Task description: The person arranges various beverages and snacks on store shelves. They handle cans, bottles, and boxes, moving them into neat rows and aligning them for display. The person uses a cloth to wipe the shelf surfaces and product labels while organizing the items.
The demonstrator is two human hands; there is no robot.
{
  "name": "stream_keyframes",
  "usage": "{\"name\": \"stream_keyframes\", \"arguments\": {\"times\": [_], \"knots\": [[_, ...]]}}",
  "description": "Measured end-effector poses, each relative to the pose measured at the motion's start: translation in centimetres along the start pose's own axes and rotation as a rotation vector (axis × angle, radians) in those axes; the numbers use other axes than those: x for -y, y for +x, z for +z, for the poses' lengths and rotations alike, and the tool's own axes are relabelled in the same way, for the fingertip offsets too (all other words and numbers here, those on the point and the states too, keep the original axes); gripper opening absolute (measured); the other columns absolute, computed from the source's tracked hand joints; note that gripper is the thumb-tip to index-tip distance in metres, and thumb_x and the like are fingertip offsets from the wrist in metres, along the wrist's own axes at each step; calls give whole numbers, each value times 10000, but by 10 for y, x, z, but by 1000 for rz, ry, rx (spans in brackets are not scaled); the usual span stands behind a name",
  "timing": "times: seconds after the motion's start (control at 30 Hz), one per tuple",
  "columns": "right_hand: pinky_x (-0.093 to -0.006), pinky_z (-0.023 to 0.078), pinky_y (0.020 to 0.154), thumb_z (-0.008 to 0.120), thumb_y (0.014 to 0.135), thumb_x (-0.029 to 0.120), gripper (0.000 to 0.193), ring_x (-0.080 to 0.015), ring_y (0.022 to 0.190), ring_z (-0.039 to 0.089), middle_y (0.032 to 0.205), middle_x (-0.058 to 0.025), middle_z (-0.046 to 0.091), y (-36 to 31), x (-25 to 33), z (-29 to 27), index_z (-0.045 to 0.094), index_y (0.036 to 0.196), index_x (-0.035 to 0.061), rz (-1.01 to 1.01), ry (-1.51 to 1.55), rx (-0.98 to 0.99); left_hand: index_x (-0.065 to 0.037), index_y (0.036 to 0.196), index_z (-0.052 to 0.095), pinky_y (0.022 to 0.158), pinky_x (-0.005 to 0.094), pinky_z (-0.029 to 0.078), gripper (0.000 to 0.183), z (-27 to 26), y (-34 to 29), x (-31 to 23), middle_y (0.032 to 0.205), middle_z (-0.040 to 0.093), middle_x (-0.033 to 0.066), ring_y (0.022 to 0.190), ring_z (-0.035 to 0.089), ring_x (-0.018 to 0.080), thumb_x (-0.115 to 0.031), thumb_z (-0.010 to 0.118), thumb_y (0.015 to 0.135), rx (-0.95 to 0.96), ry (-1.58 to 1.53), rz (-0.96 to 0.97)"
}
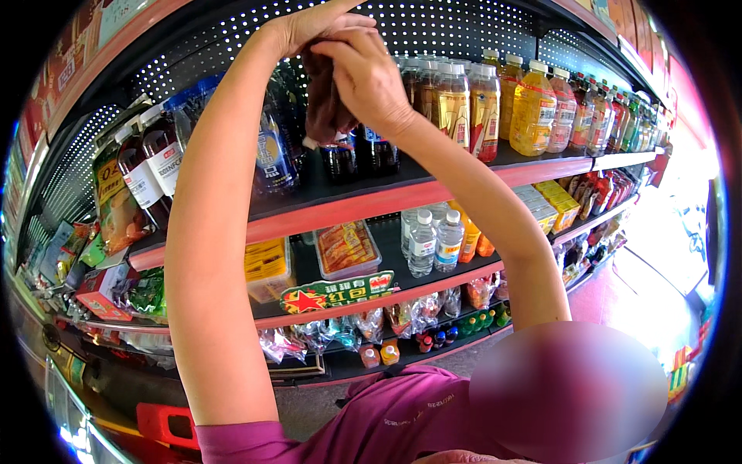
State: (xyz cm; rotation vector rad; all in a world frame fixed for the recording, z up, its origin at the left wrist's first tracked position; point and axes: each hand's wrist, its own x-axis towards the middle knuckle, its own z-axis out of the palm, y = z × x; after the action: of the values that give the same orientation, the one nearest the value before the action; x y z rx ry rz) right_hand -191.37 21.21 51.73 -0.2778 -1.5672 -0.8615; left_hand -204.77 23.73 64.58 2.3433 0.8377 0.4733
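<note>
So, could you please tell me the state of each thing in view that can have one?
Right hand: closed on the cloth
Cloth: bunched, hanging
Left hand: raised, grip unclear
Water bottles: upright, capped
Yellow drink bottle: upright, capped
Clear tub: holding orange packets, lid unclear

The left hand (313,28) and right hand (371,77) meet at a brown cloth (321,100) before a shelf (348,206) of bottled drinks (452,108)
</note>
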Motion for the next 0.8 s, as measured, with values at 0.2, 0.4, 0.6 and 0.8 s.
{"name": "stream_keyframes", "arguments": {"times": [0.2,0.4,0.6,0.8], "knots": [[-417,525,910,683,819,66,325,-293,1020,616,1101,-94,665,-56,59,26,720,1138,118,-31,95,407,-123,1662,-149,1302,448,18,1151,-8,15,16,1719,181,246,1615,176,271,-909,249,921,20,-26,82],[-421,528,929,663,863,47,357,-280,1058,613,1108,-72,670,-101,78,-2,701,1212,112,129,389,719,-29,1671,-4,1304,427,41,1126,-4,16,12,1711,213,245,1610,190,282,-867,247,961,6,-8,80],[-369,496,944,661,845,58,439,-245,1032,567,1101,-23,647,-102,43,-62,677,1280,120,-62,176,860,43,1648,139,1304,403,105,1103,-2,10,16,1702,248,239,1598,226,281,-836,227,987,-8,3,106],[-385,500,923,677,811,58,438,-263,1069,558,1099,-21,661,-95,11,-138,701,1245,110,-26,-36,1050,43,1638,214,1298,414,69,1106,-4,17,17,1692,302,211,1593,234,272,-846,237,980,2,29,134]]}}
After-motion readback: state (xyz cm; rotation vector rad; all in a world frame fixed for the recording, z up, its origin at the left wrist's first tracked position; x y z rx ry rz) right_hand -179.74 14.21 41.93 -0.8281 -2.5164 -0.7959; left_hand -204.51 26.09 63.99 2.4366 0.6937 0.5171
